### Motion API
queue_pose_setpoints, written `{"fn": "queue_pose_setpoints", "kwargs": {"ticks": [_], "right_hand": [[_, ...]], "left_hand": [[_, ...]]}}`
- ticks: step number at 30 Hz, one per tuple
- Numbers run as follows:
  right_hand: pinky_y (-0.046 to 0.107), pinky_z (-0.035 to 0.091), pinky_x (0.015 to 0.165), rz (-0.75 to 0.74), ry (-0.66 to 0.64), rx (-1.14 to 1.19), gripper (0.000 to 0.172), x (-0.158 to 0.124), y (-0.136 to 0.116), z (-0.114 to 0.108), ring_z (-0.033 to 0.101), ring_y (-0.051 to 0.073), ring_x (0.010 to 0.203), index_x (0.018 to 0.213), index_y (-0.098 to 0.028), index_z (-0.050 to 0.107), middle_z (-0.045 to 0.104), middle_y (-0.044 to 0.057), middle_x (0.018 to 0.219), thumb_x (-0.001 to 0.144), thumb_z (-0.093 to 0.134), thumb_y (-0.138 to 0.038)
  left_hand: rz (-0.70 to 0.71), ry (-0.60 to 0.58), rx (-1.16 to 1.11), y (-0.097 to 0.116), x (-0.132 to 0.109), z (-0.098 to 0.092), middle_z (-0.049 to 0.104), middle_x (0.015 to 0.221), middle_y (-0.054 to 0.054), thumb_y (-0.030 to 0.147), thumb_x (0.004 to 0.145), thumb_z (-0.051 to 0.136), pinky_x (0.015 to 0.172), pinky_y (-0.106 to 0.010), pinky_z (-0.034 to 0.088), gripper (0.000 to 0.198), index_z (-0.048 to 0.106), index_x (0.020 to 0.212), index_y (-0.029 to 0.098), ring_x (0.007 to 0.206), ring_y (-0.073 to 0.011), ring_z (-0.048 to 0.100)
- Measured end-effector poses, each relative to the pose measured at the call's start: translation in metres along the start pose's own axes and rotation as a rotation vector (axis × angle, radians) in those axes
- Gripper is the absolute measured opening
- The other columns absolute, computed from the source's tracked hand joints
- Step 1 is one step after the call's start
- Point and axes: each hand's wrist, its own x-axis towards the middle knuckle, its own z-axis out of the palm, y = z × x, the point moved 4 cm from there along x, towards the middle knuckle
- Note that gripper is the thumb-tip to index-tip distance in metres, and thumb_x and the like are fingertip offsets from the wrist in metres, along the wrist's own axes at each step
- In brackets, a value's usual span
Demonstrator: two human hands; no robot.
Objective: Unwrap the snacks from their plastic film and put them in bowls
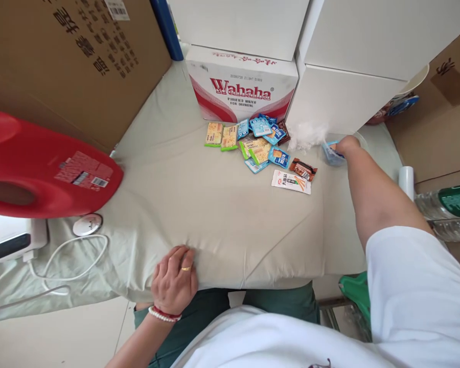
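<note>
My right hand (348, 145) is stretched out to the far right of the cloth-covered table (222, 220). Its fingers close on a small clear bluish plastic container (333, 155); part of the grip is hidden. Crumpled clear plastic (306, 137) lies just left of it. My left hand (175, 278) rests on the table's front edge, holding nothing, fingers laid over the cloth. Farther back lies a loose pile of small snack packets: yellow-green cracker packets (213, 134), blue packets (279, 156), a brown packet (303, 169) and a white packet (291, 182).
A Wahaha water carton (245, 89) and white boxes (352, 46) stand behind the packets. To the left are a large cardboard box (72, 66), a red jug (49, 163) and a white power bank (17, 237) with a cable. Plastic bottles (444, 204) lie at right.
</note>
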Motion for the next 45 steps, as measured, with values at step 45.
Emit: {"fn": "queue_pose_setpoints", "kwargs": {"ticks": [45], "right_hand": [[0.027,0.052,0.062,0.598,-0.317,1.096,0.039,-0.337,-0.228,-0.021,0.059,0.015,0.071,0.088,-0.023,0.072,0.068,0.001,0.081,0.081,0.074,-0.061]], "left_hand": [[-1.082,-0.210,-1.705,0.085,0.039,0.033,0.067,0.107,-0.004,0.021,0.062,0.092,0.093,-0.035,0.055,0.047,0.060,0.097,0.019,0.099,-0.0198,0.073]]}}
